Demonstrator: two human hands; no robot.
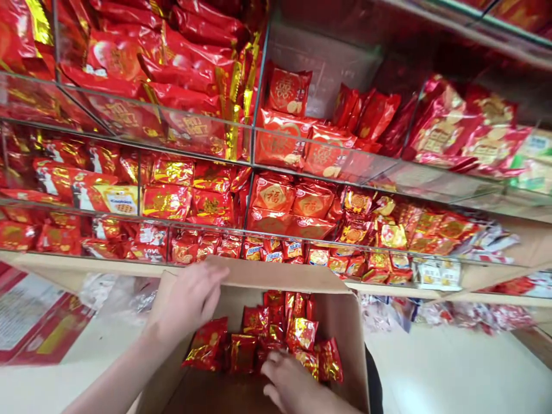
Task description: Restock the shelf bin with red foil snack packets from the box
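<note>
A cardboard box (340, 313) stands in front of me with its top uncovered. Several shiny red and gold snack packets (302, 333) lie at its far side, while brown bottom shows nearer me. My left hand (190, 299) is over the box's back left corner beside the raised flap (280, 275), thumb and fingers apart; it holds no packet that I can see. Inside the box, my right hand (290, 376) is low at the near edge of the packets. Its fingers are slightly bent and apart, close to a red packet (269, 348); whether they touch it I cannot tell.
Tiered shelves (388, 178) with clear dividers hold red snack packets beyond the box. A wooden ledge (56, 270) runs along their bottom. Bagged goods (448, 315) lie beneath on the right. At left, a red and white carton (34, 316) stands on the pale floor (452, 368).
</note>
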